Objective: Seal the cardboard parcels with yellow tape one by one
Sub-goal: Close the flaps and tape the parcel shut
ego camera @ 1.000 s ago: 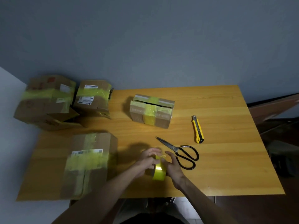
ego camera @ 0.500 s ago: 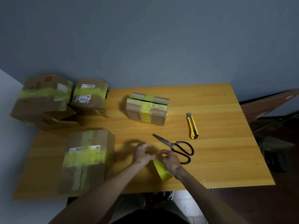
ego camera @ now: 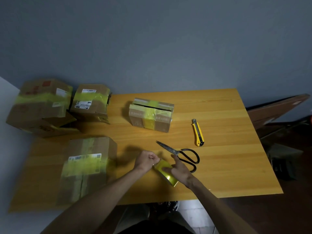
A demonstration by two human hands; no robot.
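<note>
At the near edge of the tabletop (ego camera: 228,166), we held the tape (ego camera: 166,173); whether it touched the wood we could not tell. Our right hand (ego camera: 181,170) gripped the roll from the right, forefinger lifted. Our left hand (ego camera: 146,160), fingers curled, pinched at the roll's upper left edge. The scissors (ego camera: 183,155) lay just behind the right hand, the knife (ego camera: 197,132) beyond them. The near box (ego camera: 87,166) stood left of the hands, the middle box (ego camera: 151,115) farther back, and the big box (ego camera: 42,105) and small box (ego camera: 91,100) at the far left, all banded in yellow.
</note>
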